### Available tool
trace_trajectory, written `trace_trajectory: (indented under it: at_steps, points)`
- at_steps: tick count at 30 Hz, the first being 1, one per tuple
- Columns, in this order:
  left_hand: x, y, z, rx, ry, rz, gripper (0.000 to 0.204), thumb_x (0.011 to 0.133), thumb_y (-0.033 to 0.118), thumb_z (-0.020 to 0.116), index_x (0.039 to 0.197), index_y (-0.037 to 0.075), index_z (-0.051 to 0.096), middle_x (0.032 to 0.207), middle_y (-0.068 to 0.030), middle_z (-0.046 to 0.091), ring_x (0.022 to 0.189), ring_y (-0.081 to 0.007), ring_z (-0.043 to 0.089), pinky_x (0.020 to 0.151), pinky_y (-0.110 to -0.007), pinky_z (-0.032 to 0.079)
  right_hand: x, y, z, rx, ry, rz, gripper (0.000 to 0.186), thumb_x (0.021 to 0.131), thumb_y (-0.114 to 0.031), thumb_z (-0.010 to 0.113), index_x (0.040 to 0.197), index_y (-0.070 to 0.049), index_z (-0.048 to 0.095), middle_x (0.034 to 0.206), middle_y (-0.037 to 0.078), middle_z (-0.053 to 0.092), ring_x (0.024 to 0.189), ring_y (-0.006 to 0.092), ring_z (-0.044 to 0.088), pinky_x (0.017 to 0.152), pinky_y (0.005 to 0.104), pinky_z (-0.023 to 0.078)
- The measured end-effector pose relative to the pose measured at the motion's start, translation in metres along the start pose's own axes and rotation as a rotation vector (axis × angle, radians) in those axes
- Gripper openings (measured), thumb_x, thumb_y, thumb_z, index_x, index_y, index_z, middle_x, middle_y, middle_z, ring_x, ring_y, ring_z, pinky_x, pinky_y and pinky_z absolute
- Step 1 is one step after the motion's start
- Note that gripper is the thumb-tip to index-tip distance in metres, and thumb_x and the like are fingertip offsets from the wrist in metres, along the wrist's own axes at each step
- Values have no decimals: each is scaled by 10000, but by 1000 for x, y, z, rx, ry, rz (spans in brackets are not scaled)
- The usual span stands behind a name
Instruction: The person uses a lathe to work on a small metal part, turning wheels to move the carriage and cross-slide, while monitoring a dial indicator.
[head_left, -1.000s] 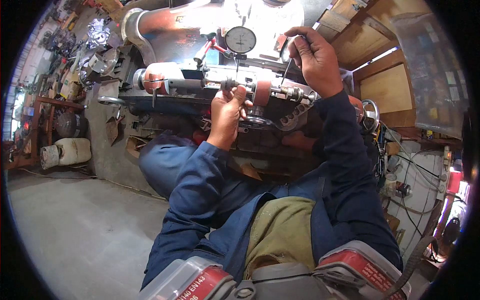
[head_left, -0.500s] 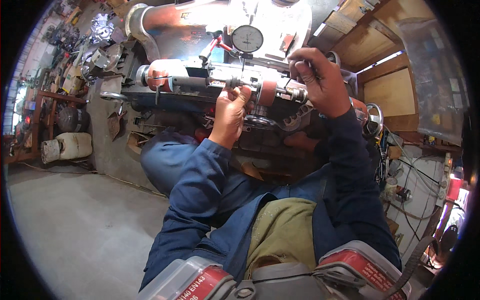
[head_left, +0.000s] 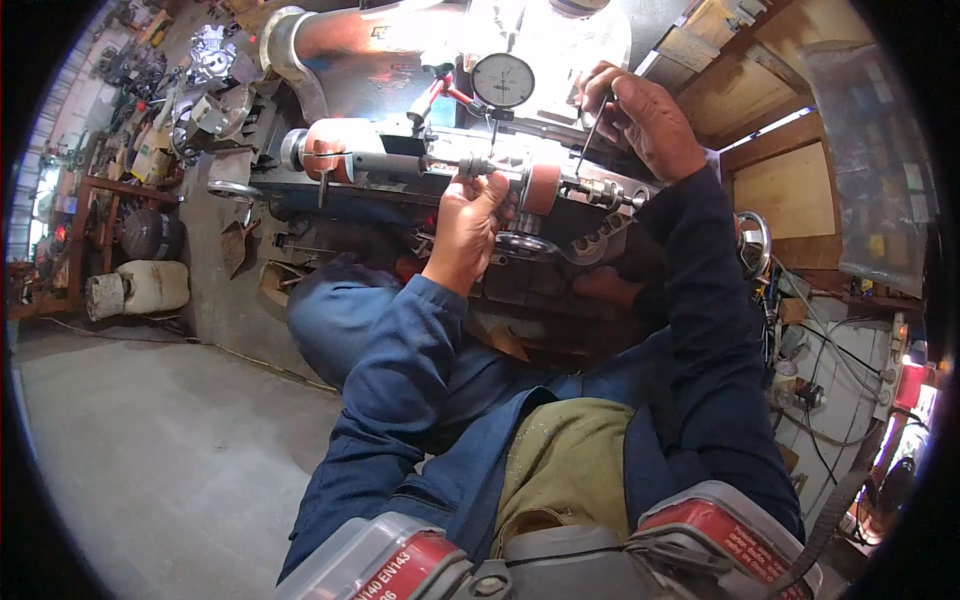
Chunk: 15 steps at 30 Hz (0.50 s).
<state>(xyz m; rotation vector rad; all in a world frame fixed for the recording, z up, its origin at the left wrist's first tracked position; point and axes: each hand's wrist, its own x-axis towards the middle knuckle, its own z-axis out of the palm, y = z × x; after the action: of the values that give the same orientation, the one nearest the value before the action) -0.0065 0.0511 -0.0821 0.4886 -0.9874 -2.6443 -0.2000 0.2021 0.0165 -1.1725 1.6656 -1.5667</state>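
Observation:
A metal shaft [head_left: 470, 162] lies across the bench machine, with a collar-like part near its middle. My left hand [head_left: 468, 222] comes up from below, thumb and fingers closed on the shaft just under the dial gauge. That gauge [head_left: 503, 80], with a round white face, stands above on a red-jointed arm [head_left: 430, 97], its thin stem reaching down to the shaft. My right hand [head_left: 645, 122] is raised at the right, fingers closed around a thin metal rod [head_left: 593, 138]. The rod slants down toward the stepped shaft end [head_left: 603, 192], right of an orange support [head_left: 541, 188]; whether it touches is unclear.
Another orange support [head_left: 327, 150] holds the left side. Handwheels [head_left: 525, 246] stick out at the front and both ends. Metal parts [head_left: 212, 55] and a white jug [head_left: 155, 287] stand at the left. Wooden panels [head_left: 780, 190] close off the right.
My right hand has moved up and turned, so the thin rod now shows more fully, slanting below its fingers. My left hand keeps its grip; the whole view has shifted slightly.

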Motion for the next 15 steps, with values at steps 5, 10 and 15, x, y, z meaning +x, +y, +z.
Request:
trace_trajectory:
  at_steps: [5,10,15]
  points:
    - [0,-2,-4,4,10,13,198,951,133,621,1105,75,511,973,-9,591,854,-115,575,730,-263,468,3,-7,15,233,17,62,485,983,-494,462,932,-36,614,889,29,528,728,90,438,643,222,351]
    - [-1,0,-1,6,9,0,191,949,148,626,1086,70,519,950,-8,590,836,-116,568,715,-264,462,0,6,16,213,24,-1,505,965,-513,513,910,-20,611,813,23,511,714,89,442,601,235,349]
    - [-1,0,-1,12,60,0,199,949,159,627,1087,64,519,945,-5,583,819,-116,563,710,-267,461,-5,0,28,-127,213,-85,443,983,-432,532,877,-14,636,657,-26,477,592,54,421,531,207,320]
